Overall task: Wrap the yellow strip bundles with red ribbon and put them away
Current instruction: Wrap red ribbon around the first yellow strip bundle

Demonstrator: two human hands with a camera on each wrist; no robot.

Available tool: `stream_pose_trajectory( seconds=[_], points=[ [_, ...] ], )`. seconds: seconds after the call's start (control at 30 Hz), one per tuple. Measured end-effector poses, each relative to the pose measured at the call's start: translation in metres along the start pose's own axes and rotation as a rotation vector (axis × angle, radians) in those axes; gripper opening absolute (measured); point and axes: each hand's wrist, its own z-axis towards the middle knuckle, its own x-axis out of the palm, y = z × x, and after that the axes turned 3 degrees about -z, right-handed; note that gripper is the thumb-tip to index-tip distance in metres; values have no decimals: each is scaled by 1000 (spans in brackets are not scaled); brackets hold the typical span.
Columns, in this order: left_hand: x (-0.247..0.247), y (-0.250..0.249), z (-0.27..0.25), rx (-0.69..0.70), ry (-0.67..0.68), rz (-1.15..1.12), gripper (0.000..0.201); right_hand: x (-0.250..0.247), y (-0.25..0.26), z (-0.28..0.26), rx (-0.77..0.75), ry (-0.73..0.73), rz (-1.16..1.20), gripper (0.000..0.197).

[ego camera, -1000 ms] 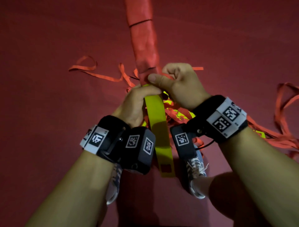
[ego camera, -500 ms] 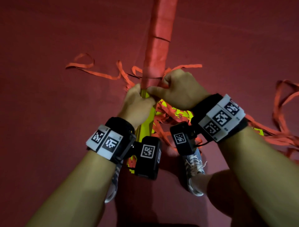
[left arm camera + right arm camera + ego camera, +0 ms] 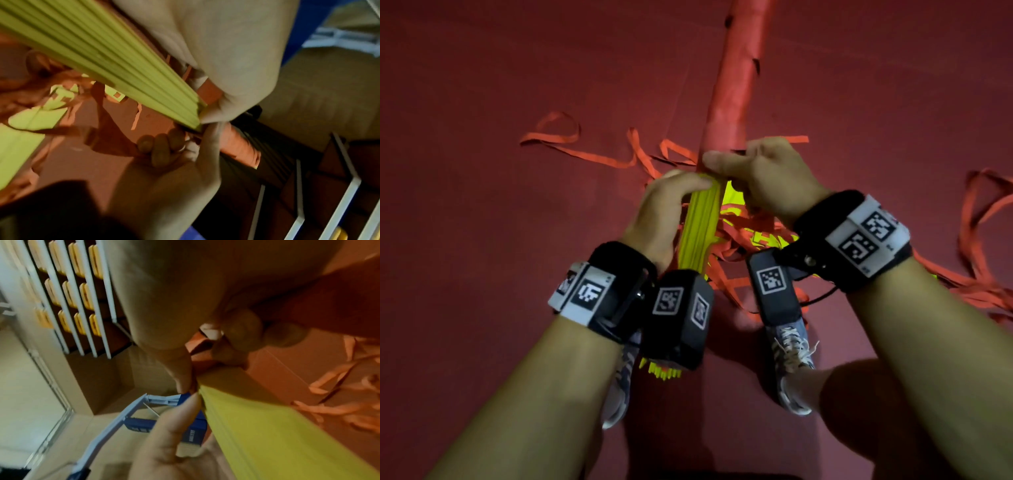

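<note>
Against the view half a second earlier, the yellow strip bundle (image 3: 700,226) is turned further, so more of the strips' stacked edges face the head camera. Its wrapped upper part leans further up and to the right. A second ago the broad flat face of a strip was presented instead. The right thumb, then set just below the wrap, now lies across the wrap's lower edge.

Left hand (image 3: 664,209): fingers and thumb closed around the bare yellow part of the bundle, just below the wrap, with the thumb laid over the strip edges. The left wrist view confirms the bundle (image 3: 98,53) running out of this grip.

Right hand (image 3: 767,178): fingers curled, thumb pressed on the red ribbon (image 3: 732,85) where the wrapping ends. In the right wrist view a length of ribbon (image 3: 201,344) is pinched between thumb and curled fingers. The two hands touch at the thumbs.

The bundle is held clear of the red floor (image 3: 482,85), above the person's shoes (image 3: 791,363), and its lower tips show beneath the left wrist unit. Loose ribbon lengths (image 3: 592,157) and loose yellow strips (image 3: 753,236) lie in a tangle on the floor below the hands.
</note>
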Motion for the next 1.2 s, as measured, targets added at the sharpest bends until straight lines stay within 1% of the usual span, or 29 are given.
stream_pose_trajectory(
  seconds=[0.03,0.07,0.1,0.13,0.2,0.27,0.33,0.37,0.43,0.47,0.53,0.6,0.67,0.73,0.8,0.87,0.93,0.97,1.03,1.07,1.1,1.13,1.2],
  points=[
    [-2,-3,0,-25,41,-1,37,0,1,-1,-15,32,82,54],
    [-4,-5,-1,-47,86,-2,44,1,3,-1,-30,58,149,51],
    [-6,-7,-3,-54,128,8,50,2,4,-2,-47,88,185,42],
    [-8,-8,-5,-75,162,10,50,3,5,-3,-59,112,212,33],
    [-10,-8,-8,-105,215,29,46,3,5,-3,-62,118,216,41],
    [-10,-5,-8,-77,231,41,39,-2,5,-1,-51,80,133,43],
    [-10,-2,-4,-25,176,55,24,-9,6,0,-29,63,-2,45],
    [-10,1,-1,-2,145,57,20,-12,6,0,-15,61,-53,49],
    [-7,8,3,43,89,61,21,-11,5,0,23,80,-117,54],
    [-5,11,3,67,56,75,18,-10,4,1,45,88,-153,54],
    [-2,16,4,102,8,113,2,-6,2,2,68,94,-239,51],
    [0,20,2,113,-14,117,15,-3,2,1,56,61,-370,51],
    [2,24,4,129,-52,123,17,0,2,-2,30,9,-472,51],
    [4,26,5,157,-86,169,3,4,2,-5,31,-42,-477,60],
    [5,25,5,177,-96,224,17,4,1,-6,-9,-124,-467,68],
    [5,21,5,209,-66,240,25,1,1,-5,-58,-164,-423,64],
    [5,16,3,197,-1,173,38,0,2,-5,-98,-140,-312,61],
    [4,13,2,176,48,123,38,1,3,-6,-111,-118,-251,59],
    [3,5,-3,76,169,56,20,1,3,-5,-118,-92,-145,54],
    [2,0,-6,5,236,31,17,1,3,-4,-116,-80,-106,52],
    [0,-3,-9,-40,286,16,20,0,3,-4,-118,-73,-80,50],
    [-1,-5,-11,-47,308,5,22,0,4,-4,-129,-67,-69,49],
    [-4,-1,-9,31,288,24,23,-1,4,-3,-145,-52,-65,50]
  ],
)
